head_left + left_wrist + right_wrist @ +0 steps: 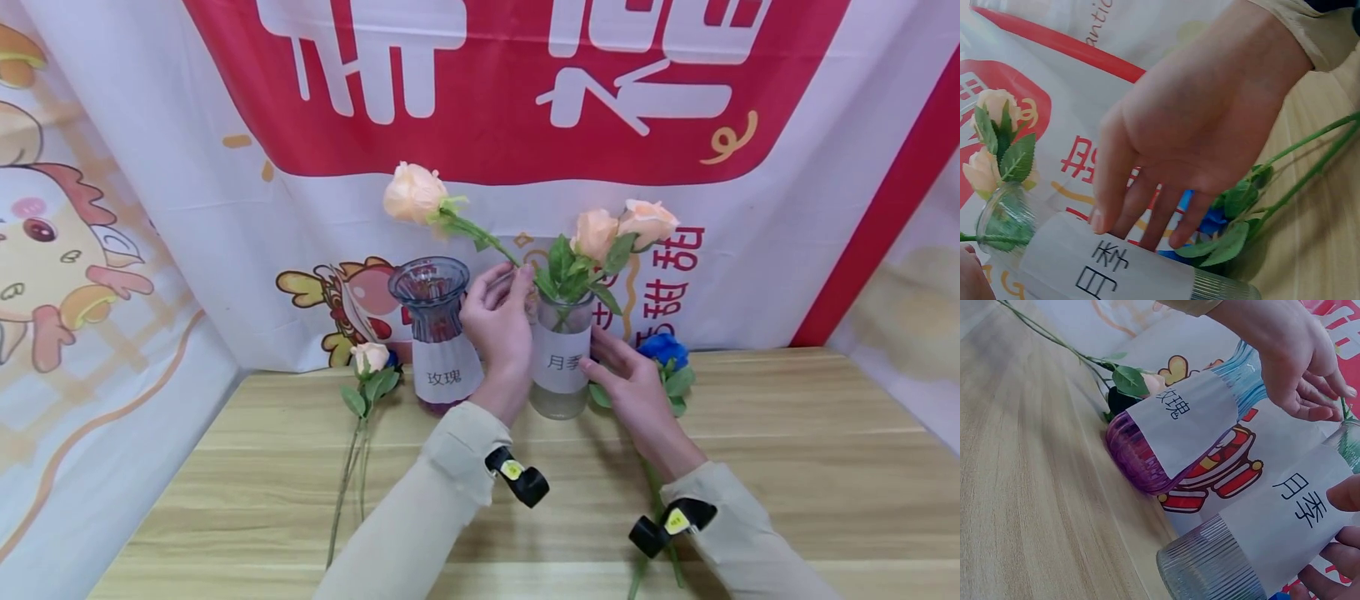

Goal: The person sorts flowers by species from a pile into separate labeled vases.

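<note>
My left hand (501, 321) pinches the green stem of a peach rose (415, 193) near the rim of a clear ribbed glass vase (558, 406). The rose slants up to the left, its stem's lower end at the vase mouth. Two more peach roses (596, 236) with green leaves stand in this vase, leaning right. My right hand (633, 392) holds the vase from its right side, thumb on the white paper label (1291, 519) and fingers behind. In the right wrist view, the left thumb and fingertips meet at the stem.
Left of the clear vase stands a blue-and-purple glass vase (429, 287) with its own label. A small peach rose (371, 358) and a partly hidden blue flower lie at the left. Another blue flower (664, 350) lies behind my right hand. A printed cloth (315, 225) hangs behind the wooden table (810, 467).
</note>
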Demonstrator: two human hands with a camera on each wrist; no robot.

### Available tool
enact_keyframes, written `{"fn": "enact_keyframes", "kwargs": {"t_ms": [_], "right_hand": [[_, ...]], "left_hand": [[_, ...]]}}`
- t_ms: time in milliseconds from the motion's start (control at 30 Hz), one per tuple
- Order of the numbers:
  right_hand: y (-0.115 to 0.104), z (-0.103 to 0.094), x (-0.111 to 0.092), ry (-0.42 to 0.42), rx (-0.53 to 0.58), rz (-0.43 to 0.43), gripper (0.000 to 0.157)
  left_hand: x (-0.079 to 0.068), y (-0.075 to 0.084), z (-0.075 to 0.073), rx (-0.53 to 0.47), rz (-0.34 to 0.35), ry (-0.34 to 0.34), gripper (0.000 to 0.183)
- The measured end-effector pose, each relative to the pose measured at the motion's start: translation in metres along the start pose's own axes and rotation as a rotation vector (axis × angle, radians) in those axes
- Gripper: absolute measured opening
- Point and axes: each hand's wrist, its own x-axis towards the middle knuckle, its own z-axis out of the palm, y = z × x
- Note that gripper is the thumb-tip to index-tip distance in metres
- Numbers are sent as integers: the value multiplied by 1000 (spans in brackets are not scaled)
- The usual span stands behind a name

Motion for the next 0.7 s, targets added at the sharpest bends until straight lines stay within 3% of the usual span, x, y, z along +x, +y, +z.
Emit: {"fn": "enact_keyframes", "kwargs": {"t_ms": [300,467,700], "right_hand": [[1,1,-1,9,-3,-7,69],[-1,1,0,8,15,-3,68],[-3,0,0,17,35,5,67]], "left_hand": [[2,-1,2,93,-83,-20,18],[2,-3,4,95,-150,-27,16],[1,-2,4,88,-171,-20,21]]}}
